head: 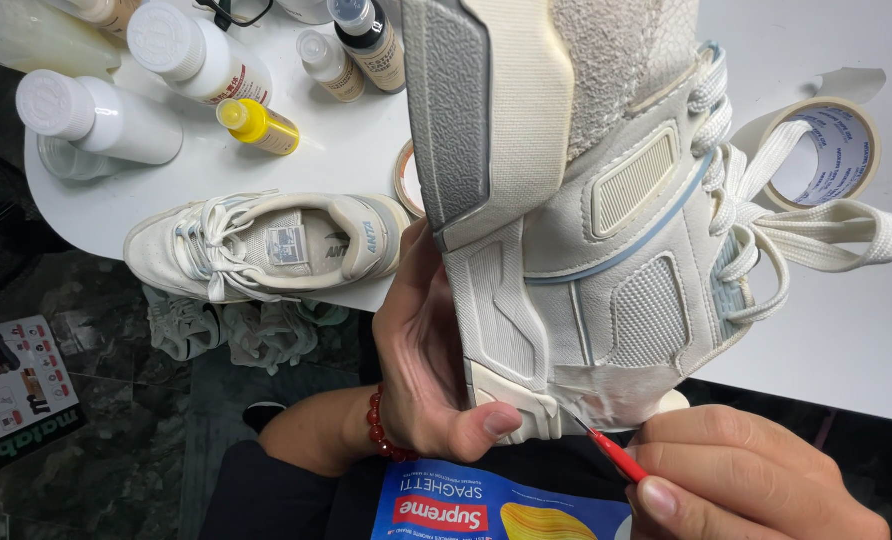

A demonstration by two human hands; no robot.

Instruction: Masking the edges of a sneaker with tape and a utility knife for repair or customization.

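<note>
A person's left hand [428, 350] grips a cream and pale grey sneaker [576, 210], held up close to the camera with its ribbed rubber sole turned to the left and its toe cut off by the top edge. The palm wraps the sole side and the thumb presses the heel end. The upper mixes smooth leather-like panels, mesh patches, a rough suede-like strip and thick flat white laces that trail to the right. A piece of pale masking tape [616, 392] covers the heel area.

The right hand [746, 475], partly cut off at the bottom edge, pinches a thin red-handled tool [614, 455]; its dark tip meets the edge of the tape, though the tip is too fine to make out clearly.

On the white round worktop [296, 170] lies a matching second sneaker [266, 245], on its side. Behind it stand white plastic bottles [146, 80] and a small yellow bottle [258, 125]. A roll of tape [831, 150] rests at right; another roll is mostly hidden behind the held shoe.
</note>
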